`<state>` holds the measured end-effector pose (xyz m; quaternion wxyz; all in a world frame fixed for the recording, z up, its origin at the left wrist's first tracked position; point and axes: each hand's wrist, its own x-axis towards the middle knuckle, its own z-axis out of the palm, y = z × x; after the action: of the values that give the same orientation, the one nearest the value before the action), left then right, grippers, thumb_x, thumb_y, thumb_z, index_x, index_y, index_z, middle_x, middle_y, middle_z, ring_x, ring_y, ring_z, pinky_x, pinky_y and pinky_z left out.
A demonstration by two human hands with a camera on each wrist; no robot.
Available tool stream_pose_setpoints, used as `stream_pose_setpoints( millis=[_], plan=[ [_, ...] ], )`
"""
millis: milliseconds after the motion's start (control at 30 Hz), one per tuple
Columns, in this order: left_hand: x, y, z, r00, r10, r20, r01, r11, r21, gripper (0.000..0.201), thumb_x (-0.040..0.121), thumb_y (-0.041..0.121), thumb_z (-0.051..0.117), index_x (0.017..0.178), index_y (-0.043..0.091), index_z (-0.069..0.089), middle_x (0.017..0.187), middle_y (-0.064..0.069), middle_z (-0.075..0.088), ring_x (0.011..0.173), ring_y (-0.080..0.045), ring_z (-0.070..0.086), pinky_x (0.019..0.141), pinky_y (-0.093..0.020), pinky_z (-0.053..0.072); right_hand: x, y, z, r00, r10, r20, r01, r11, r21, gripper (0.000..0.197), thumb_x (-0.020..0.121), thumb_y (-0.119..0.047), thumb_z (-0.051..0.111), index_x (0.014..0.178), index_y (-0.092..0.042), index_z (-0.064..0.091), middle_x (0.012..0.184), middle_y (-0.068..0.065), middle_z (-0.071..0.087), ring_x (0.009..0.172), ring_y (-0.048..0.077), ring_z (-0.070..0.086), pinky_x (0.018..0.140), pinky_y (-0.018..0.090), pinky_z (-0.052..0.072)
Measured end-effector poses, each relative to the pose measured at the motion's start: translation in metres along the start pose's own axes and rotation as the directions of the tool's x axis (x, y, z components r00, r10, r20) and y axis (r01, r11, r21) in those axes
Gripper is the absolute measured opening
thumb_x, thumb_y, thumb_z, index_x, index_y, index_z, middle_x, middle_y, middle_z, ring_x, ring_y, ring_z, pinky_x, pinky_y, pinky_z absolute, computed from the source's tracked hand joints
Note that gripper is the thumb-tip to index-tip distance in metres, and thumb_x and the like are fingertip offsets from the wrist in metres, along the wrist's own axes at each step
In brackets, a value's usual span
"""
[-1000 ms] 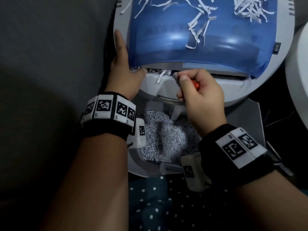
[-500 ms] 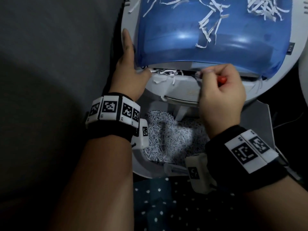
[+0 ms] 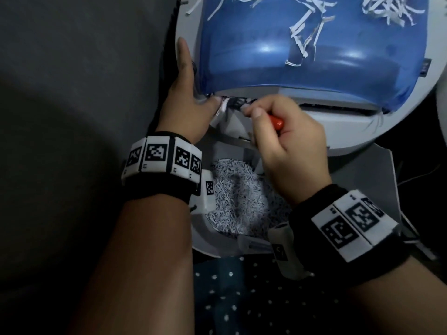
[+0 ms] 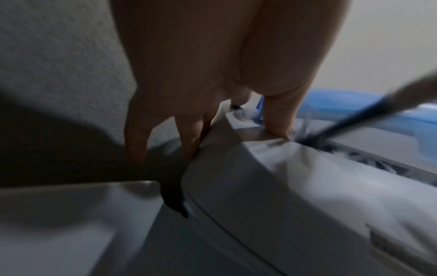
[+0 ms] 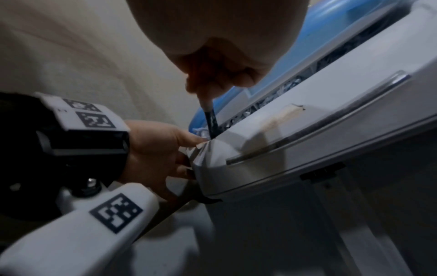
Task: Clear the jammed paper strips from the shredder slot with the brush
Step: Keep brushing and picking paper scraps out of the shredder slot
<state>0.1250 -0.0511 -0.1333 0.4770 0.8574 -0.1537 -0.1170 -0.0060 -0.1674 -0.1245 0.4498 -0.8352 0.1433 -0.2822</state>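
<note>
The right hand (image 3: 285, 139), fisted, grips the orange-handled dark-bristled brush (image 5: 211, 122), its tip in the grey shredder's slot (image 5: 264, 101). Just beside it, the left hand (image 3: 187, 105) lies flat with straight fingers, its thumb touching the grey plastic shredder (image 3: 350, 126).

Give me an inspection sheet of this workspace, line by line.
Surface: dark floor; dotted cloth below the bin.
Job's things: shredder tilted over the bin; slot holds strips at its left end; brush tip there.
Clutter: strips on the blue cover; shreds in the bin.
Grippers: left hand steadies the shredder's left edge, fingers straight; right hand grips the brush.
Cables: thin wire at far right.
Surroundings: pale wall; white object at right edge.
</note>
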Motion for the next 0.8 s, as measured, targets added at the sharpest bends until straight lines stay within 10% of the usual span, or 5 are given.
stream_pose_setpoints(
  millis=[233,367,600,700,800],
  plan=[
    [0.0,0.002,-0.002,0.999,-0.025,0.02,0.025,0.999,-0.024,0.099,0.095,0.01,0.061,0.156,0.03,-0.015,0.162,0.007,0.024,0.121,0.009,0.032,0.074,0.011,0.028,0.007,0.001,-0.022,0.962,-0.008,-0.273,0.019,0.999,0.037,0.018,0.083,-0.017,0.05,0.073,-0.01,0.063,0.07,0.006,0.066,0.065,0.015,0.055,0.064,0.028,0.043],
    [0.0,0.003,0.0,1.0,-0.026,0.006,0.026,1.0,-0.012,0.101,0.095,0.017,0.063,0.156,0.031,-0.016,0.16,0.006,0.03,0.131,0.003,0.037,0.102,-0.015,0.034,0.001,-0.006,-0.006,0.998,-0.061,-0.018,0.061,0.998,0.008,0.016,0.095,-0.019,0.053,0.09,-0.018,0.068,0.088,0.0,0.074,0.08,0.014,0.065,0.074,0.027,0.048],
    [0.0,0.004,-0.002,0.999,-0.041,0.024,0.041,0.999,0.004,0.097,0.098,0.012,0.059,0.156,0.032,-0.017,0.16,0.008,0.028,0.117,0.01,0.032,0.076,0.008,0.028,0.008,0.006,-0.021,0.983,0.012,-0.185,-0.017,0.999,-0.03,0.02,0.089,-0.021,0.052,0.082,-0.013,0.068,0.072,-0.006,0.063,0.069,0.01,0.057,0.069,0.032,0.047],
    [0.001,0.004,0.0,0.999,-0.039,0.019,0.039,0.999,0.0,0.1,0.096,0.011,0.061,0.156,0.031,-0.017,0.16,0.007,0.029,0.122,0.011,0.034,0.092,-0.005,0.028,0.002,0.001,-0.011,1.0,-0.007,-0.015,0.007,1.0,0.01,0.018,0.093,-0.022,0.052,0.089,-0.018,0.07,0.077,-0.012,0.065,0.073,0.005,0.06,0.073,0.027,0.049],
    [0.0,0.004,0.0,0.999,-0.041,0.019,0.04,0.999,0.006,0.099,0.096,0.01,0.059,0.156,0.03,-0.017,0.159,0.01,0.029,0.119,0.012,0.032,0.081,0.006,0.028,0.003,0.008,-0.006,0.996,0.047,0.08,-0.037,0.992,-0.124,0.022,0.094,-0.026,0.048,0.1,-0.02,0.068,0.092,-0.002,0.074,0.088,0.023,0.068,0.081,0.042,0.053]
  ],
)
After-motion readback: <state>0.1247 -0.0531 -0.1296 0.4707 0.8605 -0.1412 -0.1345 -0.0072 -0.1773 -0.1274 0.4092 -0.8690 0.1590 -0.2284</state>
